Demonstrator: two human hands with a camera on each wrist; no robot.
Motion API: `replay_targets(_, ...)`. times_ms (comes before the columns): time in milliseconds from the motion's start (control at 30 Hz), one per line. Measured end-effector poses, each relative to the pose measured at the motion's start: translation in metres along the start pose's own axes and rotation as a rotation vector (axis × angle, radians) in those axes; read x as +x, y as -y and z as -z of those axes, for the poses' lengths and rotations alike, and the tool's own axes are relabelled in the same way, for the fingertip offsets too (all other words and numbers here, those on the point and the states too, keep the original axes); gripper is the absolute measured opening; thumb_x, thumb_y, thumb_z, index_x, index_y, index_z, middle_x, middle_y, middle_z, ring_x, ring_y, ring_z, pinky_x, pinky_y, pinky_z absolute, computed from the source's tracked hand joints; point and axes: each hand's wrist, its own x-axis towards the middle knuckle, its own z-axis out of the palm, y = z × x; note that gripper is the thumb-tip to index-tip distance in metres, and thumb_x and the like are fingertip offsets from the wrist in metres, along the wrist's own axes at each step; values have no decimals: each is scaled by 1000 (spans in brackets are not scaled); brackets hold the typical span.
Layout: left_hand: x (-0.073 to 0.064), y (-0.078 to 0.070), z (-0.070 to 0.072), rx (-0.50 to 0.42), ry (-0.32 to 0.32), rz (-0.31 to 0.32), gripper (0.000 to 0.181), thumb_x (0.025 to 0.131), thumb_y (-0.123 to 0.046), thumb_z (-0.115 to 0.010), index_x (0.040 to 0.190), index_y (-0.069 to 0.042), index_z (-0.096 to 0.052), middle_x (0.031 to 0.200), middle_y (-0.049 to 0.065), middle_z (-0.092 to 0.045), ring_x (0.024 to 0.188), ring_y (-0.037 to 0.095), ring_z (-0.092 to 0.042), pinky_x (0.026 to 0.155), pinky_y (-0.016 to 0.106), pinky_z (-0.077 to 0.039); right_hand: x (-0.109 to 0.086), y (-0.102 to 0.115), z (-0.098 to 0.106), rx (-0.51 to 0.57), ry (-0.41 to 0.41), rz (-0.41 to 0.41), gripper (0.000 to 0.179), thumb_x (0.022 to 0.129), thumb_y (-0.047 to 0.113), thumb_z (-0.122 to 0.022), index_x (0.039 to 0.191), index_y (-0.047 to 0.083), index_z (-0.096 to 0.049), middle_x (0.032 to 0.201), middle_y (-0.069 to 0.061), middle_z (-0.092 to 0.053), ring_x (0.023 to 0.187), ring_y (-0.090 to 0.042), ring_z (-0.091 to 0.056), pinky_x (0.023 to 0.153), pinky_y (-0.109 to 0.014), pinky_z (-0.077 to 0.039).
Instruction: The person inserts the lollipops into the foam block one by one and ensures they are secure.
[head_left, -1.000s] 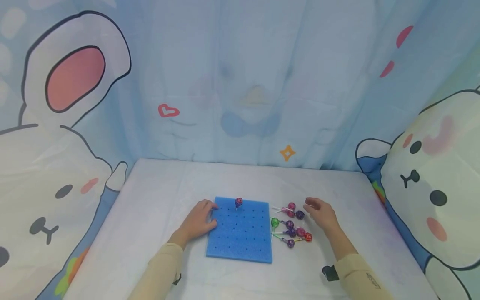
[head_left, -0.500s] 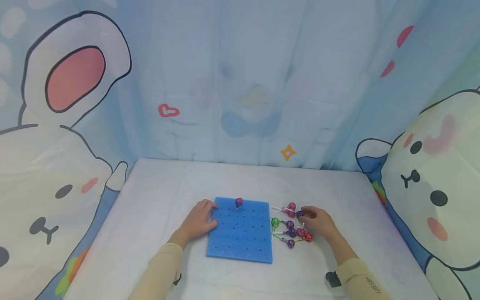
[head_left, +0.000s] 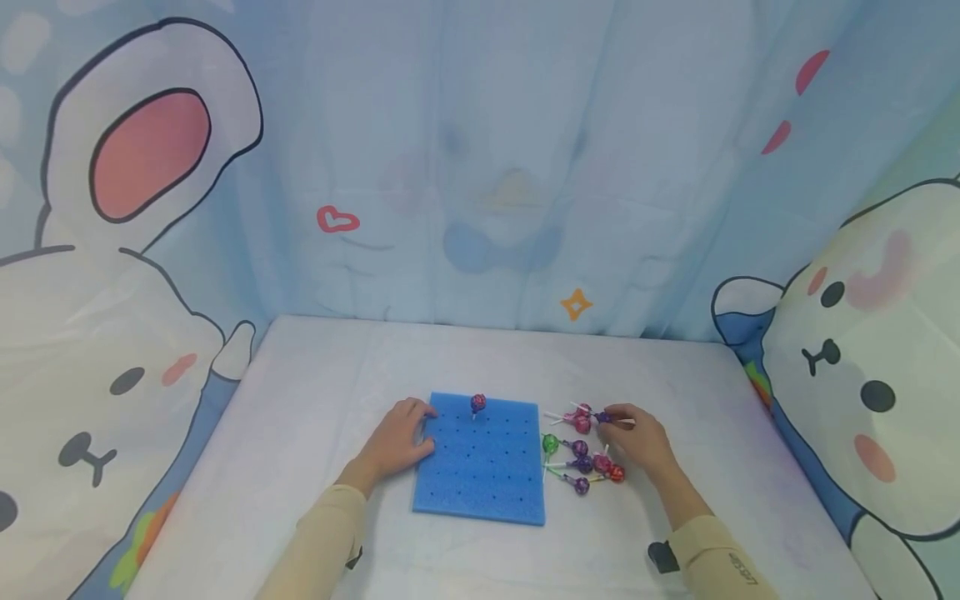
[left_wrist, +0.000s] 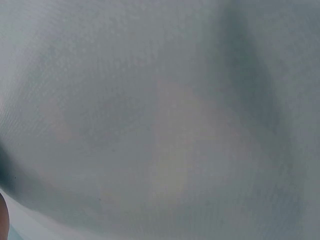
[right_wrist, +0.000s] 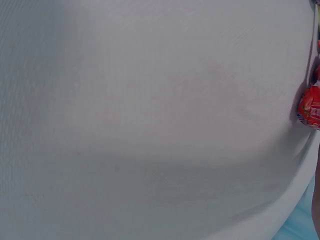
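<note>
A blue foam board with rows of small holes lies on the table, and one red-and-purple lollipop stands upright near its back edge. My left hand rests at the board's left side, fingertips and thumb touching its edge. To the right, my right hand pinches a purple lollipop, its white stick pointing right past the fingers. Close beside it lie pink lollipops. Nearer the front is a group with a green lollipop, purple ones and a red one.
The white-covered table reaches back to a light blue cartoon curtain. Mostly tablecloth fills both wrist views. A small dark object shows by the right sleeve.
My right hand came in from behind the loose lollipops and took hold of the purple one, turning its stick to the right. The left hand and board stayed put.
</note>
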Motion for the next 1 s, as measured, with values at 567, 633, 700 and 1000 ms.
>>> replay_targets(567, 2, 2, -2, -7, 3, 14, 42, 84, -26, -64, 122, -11, -57, 118, 4, -56, 112, 21, -52, 100, 41, -45, 1, 48, -5, 342, -67, 76, 61, 92, 49, -62, 138, 10, -50, 135, -11, -55, 126, -27, -51, 104, -41, -45)
replay_targets(633, 2, 3, -3, -6, 10, 22, 42, 84, -27, -63, 123, -12, -56, 119, 3, -56, 113, 20, -52, 101, 41, -44, 0, 56, -8, 370, -55, 90, 58, 92, 48, -63, 136, 11, -53, 133, -9, -57, 124, -24, -54, 101, -33, -47)
replay_targets(700, 2, 3, -4, -3, 14, 28, 42, 85, -28, -63, 123, -13, -56, 119, 3, -55, 114, 20, -51, 101, 40, -44, -1, 63, -12, 392, -36, 111, 56, 92, 46, -63, 134, 11, -54, 132, -9, -58, 123, -23, -55, 97, -25, -49)
replay_targets(1000, 2, 3, -4, -7, 16, 34, 41, 85, -29, -63, 122, -13, -56, 120, 3, -55, 114, 20, -51, 102, 40, -44, -4, 87, -25, 467, 53, 197, 41, 95, 26, -66, 130, 7, -59, 132, -11, -60, 124, -23, -56, 90, -18, -50)
